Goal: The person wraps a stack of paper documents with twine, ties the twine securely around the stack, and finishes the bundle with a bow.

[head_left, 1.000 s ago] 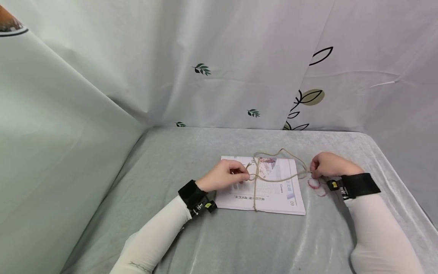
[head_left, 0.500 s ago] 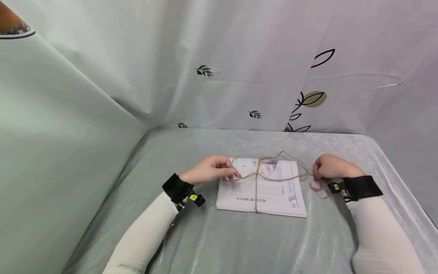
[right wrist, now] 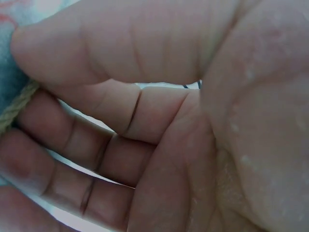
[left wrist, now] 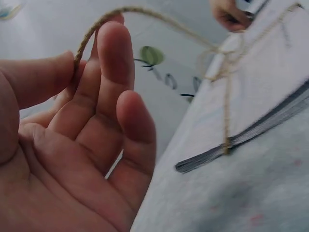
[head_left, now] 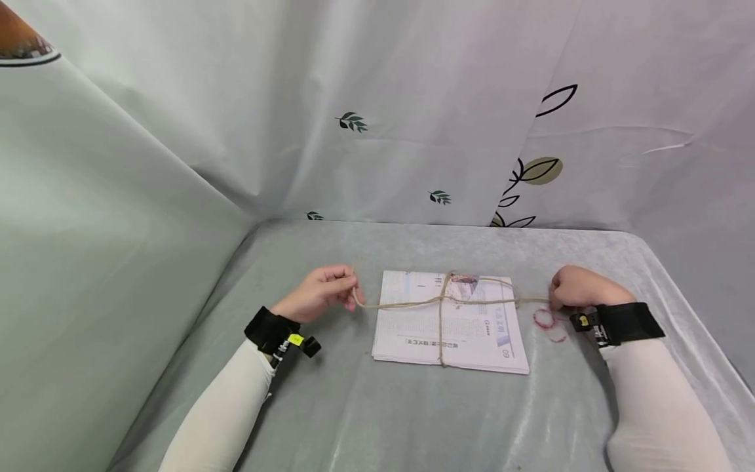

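Observation:
A flat stack of folded newspapers lies on the table, with tan twine running round its middle from back to front. Twine strands also cross the top sideways and meet near the centre. Left of the stack, my left hand pinches one strand between thumb and fingers; the left wrist view shows the twine arching from that pinch toward the bundle. On the other side, my right hand pinches the opposite strand, and the right wrist view shows a short piece of twine at the thumb and fingertips.
Grey cloth covers the table. Red ring-like marks show on it beside the right hand. A pale curtain with leaf prints stands behind, and another plain curtain hangs along the left.
My left hand has moved left off the stack, drawing its strand out. The right hand has shifted slightly right. The loop behind the stack has shrunk and the sideways strands are straighter.

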Demonstrator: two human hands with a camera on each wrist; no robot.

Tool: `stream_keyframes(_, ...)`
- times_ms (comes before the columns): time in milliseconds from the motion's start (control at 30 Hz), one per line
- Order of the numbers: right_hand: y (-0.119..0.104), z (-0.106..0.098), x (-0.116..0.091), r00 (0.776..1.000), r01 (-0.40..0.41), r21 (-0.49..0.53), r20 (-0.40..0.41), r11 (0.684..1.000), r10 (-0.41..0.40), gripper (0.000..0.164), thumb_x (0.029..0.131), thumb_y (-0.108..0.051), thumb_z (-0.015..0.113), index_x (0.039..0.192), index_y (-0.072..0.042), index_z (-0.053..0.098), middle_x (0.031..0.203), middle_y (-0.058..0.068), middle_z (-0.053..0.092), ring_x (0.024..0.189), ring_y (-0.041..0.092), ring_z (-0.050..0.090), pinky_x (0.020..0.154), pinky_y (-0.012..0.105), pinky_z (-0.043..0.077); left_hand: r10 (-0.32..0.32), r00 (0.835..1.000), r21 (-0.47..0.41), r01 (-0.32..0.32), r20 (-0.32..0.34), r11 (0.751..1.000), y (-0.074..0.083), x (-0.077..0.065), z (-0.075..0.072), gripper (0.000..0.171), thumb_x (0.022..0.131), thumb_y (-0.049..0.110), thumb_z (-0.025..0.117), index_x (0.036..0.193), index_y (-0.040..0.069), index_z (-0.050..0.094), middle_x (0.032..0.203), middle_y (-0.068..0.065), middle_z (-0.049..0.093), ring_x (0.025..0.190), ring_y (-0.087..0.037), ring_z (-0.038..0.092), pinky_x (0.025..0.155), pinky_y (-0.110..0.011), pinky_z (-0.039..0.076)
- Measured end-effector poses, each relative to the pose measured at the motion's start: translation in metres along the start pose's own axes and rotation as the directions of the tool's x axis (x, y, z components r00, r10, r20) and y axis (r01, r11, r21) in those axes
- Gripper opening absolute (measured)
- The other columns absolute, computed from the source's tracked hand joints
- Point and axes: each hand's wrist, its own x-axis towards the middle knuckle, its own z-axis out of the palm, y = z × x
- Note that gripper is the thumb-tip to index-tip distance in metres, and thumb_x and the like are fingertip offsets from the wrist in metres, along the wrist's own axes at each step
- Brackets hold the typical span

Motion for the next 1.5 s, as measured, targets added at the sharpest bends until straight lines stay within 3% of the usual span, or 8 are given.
stream_keyframes(200, 0.003, -0.002, -0.002, 0.998, -0.046, 0.032, 0.033, 0.998, 0.045, 0.014, 0.08, -0.003, 0.062, 0.07, -0.013, 0.063, 0.056, -0.006, 0.046, 0.047, 0.01, 0.043, 0.05, 0.028, 0.038, -0.096, 0.994, 0.105, 0.091, 0.048, 0.99, 0.007, -0.01, -0.021, 0.024, 0.116, 0.007, 0.055, 0.095, 0.001, 0.063, 0.078, -0.003, 0.064, 0.064, -0.017, 0.05, 0.065, -0.03, 0.044)
stream_keyframes(333, 0.005, -0.004, -0.004, 0.998, -0.058, 0.039, 0.039, 0.998, 0.056, 0.017, 0.077, -0.002, 0.058, 0.067, -0.016, 0.057, 0.056, -0.007, 0.045, 0.047, 0.009, 0.041, 0.051, 0.028, 0.037, -0.21, 0.977, 0.321, 0.206, -0.023, 0.924, 0.011, -0.014, -0.028, 0.03, 0.115, 0.013, 0.062, 0.088, -0.001, 0.059, 0.072, -0.001, 0.053, 0.062, -0.017, 0.041, 0.064, -0.032, 0.036)
stream_keyframes(600, 0.01, -0.005, -0.004, 0.998, -0.064, 0.011, 0.018, 0.998, 0.064, 0.019, 0.075, -0.002, 0.057, 0.064, -0.018, 0.054, 0.056, -0.008, 0.045, 0.051, 0.011, 0.042, 0.054, 0.03, 0.037, -0.266, 0.931, 0.714, 0.362, -0.249, 0.6, 0.01, -0.018, -0.028, 0.032, 0.107, 0.014, 0.072, 0.077, 0.01, 0.063, 0.066, 0.003, 0.054, 0.058, -0.014, 0.045, 0.061, -0.032, 0.038)
stream_keyframes(800, 0.007, -0.004, -0.004, 0.999, -0.036, -0.067, -0.011, 0.997, 0.035, 0.013, 0.073, -0.002, 0.062, 0.073, -0.015, 0.065, 0.066, -0.005, 0.055, 0.061, 0.017, 0.051, 0.058, 0.034, 0.042, -0.222, 0.869, 0.802, 0.495, -0.443, 0.334, 0.008, -0.012, -0.001, 0.057, 0.105, 0.029, 0.076, 0.059, 0.019, 0.044, 0.056, 0.006, 0.037, 0.05, -0.012, 0.036, 0.05, -0.03, 0.031)
stream_keyframes(867, 0.003, -0.003, -0.003, 1.0, -0.019, -0.072, -0.023, 0.997, 0.018, 0.013, 0.073, -0.002, 0.067, 0.081, -0.012, 0.068, 0.074, -0.002, 0.06, 0.067, 0.019, 0.055, 0.062, 0.036, 0.044, -0.151, 0.865, 0.818, 0.501, -0.478, 0.283, 0.008, -0.009, 0.012, 0.054, 0.105, 0.033, 0.077, 0.063, 0.02, 0.047, 0.059, 0.007, 0.039, 0.051, -0.013, 0.04, 0.05, -0.03, 0.033)
stream_keyframes(1100, -0.017, 0.01, 0.009, 0.996, 0.094, 0.026, -0.008, 0.995, -0.094, 0.018, 0.087, -0.012, 0.086, 0.101, -0.011, 0.075, 0.087, -0.003, 0.067, 0.077, 0.018, 0.06, 0.072, 0.036, 0.049, -0.022, 0.995, 0.916, 0.1, -0.099, 0.389, -0.008, 0.008, 0.051, 0.02, 0.104, 0.035, 0.082, 0.103, 0.017, 0.074, 0.096, 0.005, 0.065, 0.089, -0.014, 0.058, 0.08, -0.035, 0.051)
stream_keyframes(1300, -0.026, 0.019, 0.015, 0.991, 0.134, 0.063, -0.005, 0.989, -0.134, 0.015, 0.096, -0.017, 0.086, 0.086, -0.017, 0.074, 0.077, -0.006, 0.064, 0.067, 0.015, 0.059, 0.066, 0.033, 0.048, -0.015, 1.0, 0.935, 0.003, 0.003, 0.355, -0.021, 0.01, 0.065, 0.017, 0.104, 0.026, 0.083, 0.096, 0.02, 0.069, 0.088, 0.008, 0.056, 0.083, -0.01, 0.052, 0.075, -0.031, 0.046)
stream_keyframes(1500, -0.028, 0.018, 0.015, 0.993, 0.119, 0.093, -0.005, 0.989, -0.119, 0.01, 0.095, -0.016, 0.087, 0.087, -0.015, 0.08, 0.079, -0.006, 0.069, 0.068, 0.014, 0.061, 0.064, 0.031, 0.05, -0.083, 0.996, 0.897, 0.001, 0.039, 0.442, -0.016, 0.007, 0.061, 0.02, 0.108, 0.019, 0.076, 0.091, 0.021, 0.065, 0.082, 0.01, 0.056, 0.074, -0.007, 0.051, 0.071, -0.029, 0.045)
